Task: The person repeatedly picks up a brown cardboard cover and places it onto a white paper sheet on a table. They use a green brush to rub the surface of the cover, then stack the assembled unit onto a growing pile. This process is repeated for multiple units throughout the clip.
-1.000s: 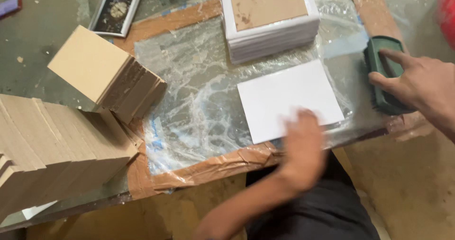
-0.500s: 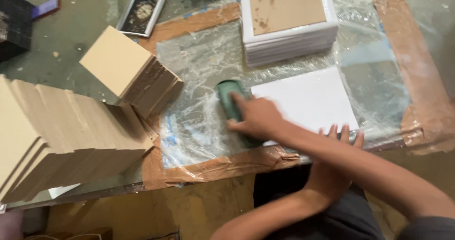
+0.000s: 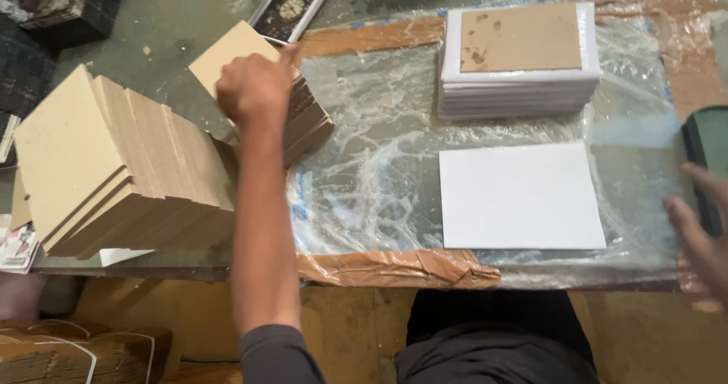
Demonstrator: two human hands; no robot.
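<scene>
Left hand is curled on top of the smaller stack of brown boards, though I can't tell if it's gripping one. Right hand hangs open, fingers spread, touching the dark green block, with the white sheet just to its left.

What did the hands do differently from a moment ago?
The left hand left the white sheet and reached up to the small stack of brown boards. The right hand slid the green roller off the sheet to the right edge. The sheet, the white stack and the big board pile stayed put.
</scene>
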